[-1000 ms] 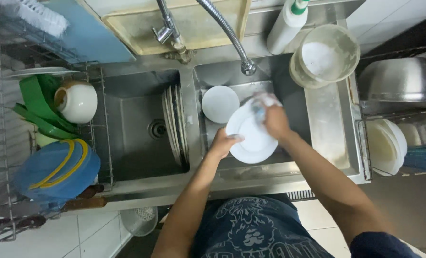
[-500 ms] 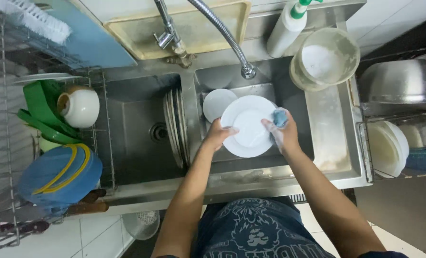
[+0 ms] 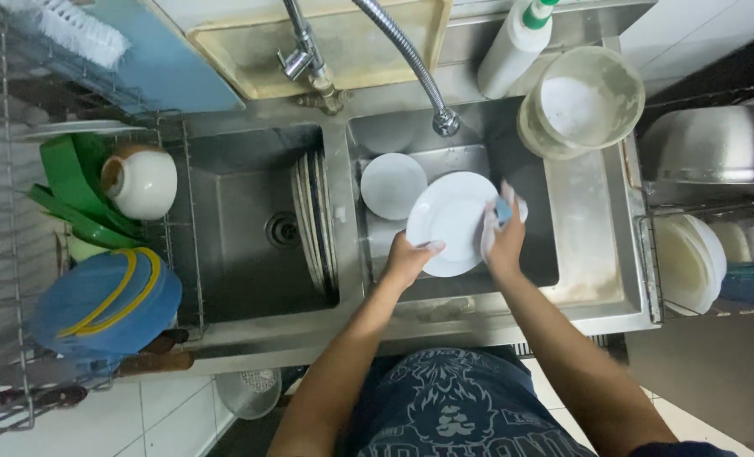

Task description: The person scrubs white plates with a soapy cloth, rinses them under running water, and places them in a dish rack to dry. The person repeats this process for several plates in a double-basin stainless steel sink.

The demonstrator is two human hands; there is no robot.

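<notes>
Holding the white dinner plate [image 3: 449, 222] over the right-hand sink basin [image 3: 529, 254], I have my left hand [image 3: 409, 261] pinched on its lower-left rim, thumb on the face and fingers behind. My right hand [image 3: 504, 239] is closed around a blue sponge [image 3: 503, 209], pressed against the plate's right edge. The plate sits between my two hands, tilted so its face looks up toward me, with the left hand below and the right hand beside it, both touching it. Being round, it has no long axis to speak of. Just behind it to the left, a smaller white plate [image 3: 391, 184] rests in the same basin, and the flexible spray hose [image 3: 411, 63] hangs above. Rinsed plates [image 3: 312, 220] stand on edge in the left basin [image 3: 233, 245], well apart.
</notes>
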